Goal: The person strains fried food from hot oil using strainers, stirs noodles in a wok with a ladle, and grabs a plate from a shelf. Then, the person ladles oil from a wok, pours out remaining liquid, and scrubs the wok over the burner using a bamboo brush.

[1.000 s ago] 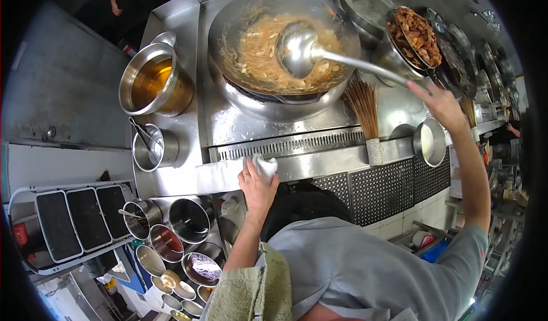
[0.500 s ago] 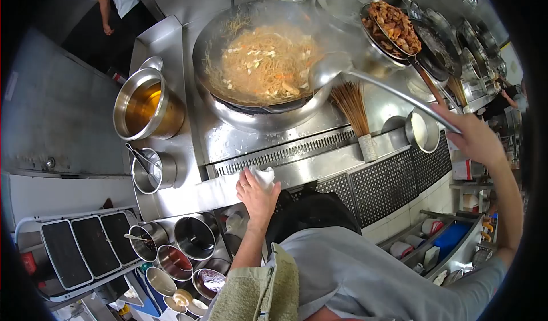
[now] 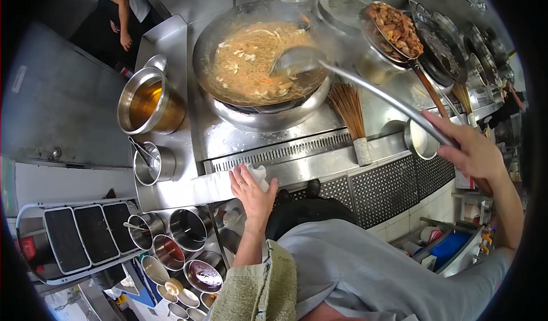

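1. Head view, right hand: from where I stand, the right hand (image 3: 472,150) has its fingers wrapped around the end of a long metal ladle (image 3: 371,89). The ladle reaches away to the left, its blurred scoop over the noodles (image 3: 245,64) in the wok (image 3: 204,87).
2. Head view, left hand: the left hand (image 3: 253,195) lies palm down with its fingers spread, touching a white cloth (image 3: 260,178) at the counter's edge. The wok sits straight ahead of it.
3. Head view, around the hands: a bristle brush (image 3: 347,112) lies between the two hands. Just left of the right hand is a metal bowl (image 3: 409,136); well ahead of that hand, browned pieces (image 3: 395,29) fill a strainer. Ahead and left of the left hand stands a pot (image 3: 174,112) of amber liquid.
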Demonstrator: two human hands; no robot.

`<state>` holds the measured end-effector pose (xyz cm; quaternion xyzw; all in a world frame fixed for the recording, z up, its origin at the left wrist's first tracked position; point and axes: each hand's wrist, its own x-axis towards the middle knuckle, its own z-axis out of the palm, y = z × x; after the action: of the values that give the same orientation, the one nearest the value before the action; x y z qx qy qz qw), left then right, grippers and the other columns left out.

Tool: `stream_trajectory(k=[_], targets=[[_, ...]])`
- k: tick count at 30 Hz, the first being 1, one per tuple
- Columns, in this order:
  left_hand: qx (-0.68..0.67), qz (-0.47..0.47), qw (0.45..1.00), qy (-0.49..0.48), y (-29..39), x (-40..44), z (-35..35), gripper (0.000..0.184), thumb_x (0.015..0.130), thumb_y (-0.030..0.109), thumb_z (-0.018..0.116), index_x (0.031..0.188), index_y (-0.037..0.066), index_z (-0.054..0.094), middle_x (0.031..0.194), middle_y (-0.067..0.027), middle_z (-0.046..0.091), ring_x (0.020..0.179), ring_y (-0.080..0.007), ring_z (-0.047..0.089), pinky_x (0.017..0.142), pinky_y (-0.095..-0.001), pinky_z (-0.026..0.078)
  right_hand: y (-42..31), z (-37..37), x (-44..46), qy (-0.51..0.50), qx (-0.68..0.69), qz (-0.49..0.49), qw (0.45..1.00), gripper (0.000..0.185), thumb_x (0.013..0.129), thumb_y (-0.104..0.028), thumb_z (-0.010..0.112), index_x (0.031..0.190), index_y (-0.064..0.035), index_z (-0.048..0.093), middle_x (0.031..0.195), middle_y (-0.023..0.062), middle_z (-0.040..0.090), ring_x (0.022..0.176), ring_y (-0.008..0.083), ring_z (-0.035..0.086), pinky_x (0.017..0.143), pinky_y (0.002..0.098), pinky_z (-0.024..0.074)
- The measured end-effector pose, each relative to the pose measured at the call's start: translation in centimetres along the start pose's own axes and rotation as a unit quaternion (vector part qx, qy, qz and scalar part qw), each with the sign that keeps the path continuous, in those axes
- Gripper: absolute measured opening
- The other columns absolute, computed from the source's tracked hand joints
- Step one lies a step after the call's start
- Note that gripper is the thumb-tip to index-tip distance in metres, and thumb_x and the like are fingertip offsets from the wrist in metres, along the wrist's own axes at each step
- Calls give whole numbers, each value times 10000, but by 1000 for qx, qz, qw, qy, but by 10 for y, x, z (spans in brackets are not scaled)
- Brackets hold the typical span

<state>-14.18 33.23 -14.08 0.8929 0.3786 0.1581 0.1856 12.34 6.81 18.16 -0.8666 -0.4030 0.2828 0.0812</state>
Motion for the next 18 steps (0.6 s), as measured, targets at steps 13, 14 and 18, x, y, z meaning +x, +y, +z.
stream_trajectory(k=[13,14,18], targets=[[-81,104,991,-6,25,5,9,705,737,146,709,1318,-35,353,1308,-280,380,1279,-448,277,1033,-537,267,15,0,32,-33,-81,19,996,674,850,-92,569,1451,-197,281,1013,191,621,710,307,584,707,387,465],[-89,101,991,-1,23,6,11,639,738,121,701,1285,-23,404,1272,-266,414,1244,-439,327,1011,-527,304,22,3,33,-31,-82,20,996,674,850,-92,569,1451,-197,281,1013,191,621,710,307,584,707,387,465],[-157,159,975,10,47,21,12,441,748,66,673,1155,-11,521,1138,-218,511,1097,-386,462,918,-478,399,47,40,73,22,-143,-16,989,685,845,-78,569,1447,-208,271,908,221,623,740,356,599,711,434,470]])
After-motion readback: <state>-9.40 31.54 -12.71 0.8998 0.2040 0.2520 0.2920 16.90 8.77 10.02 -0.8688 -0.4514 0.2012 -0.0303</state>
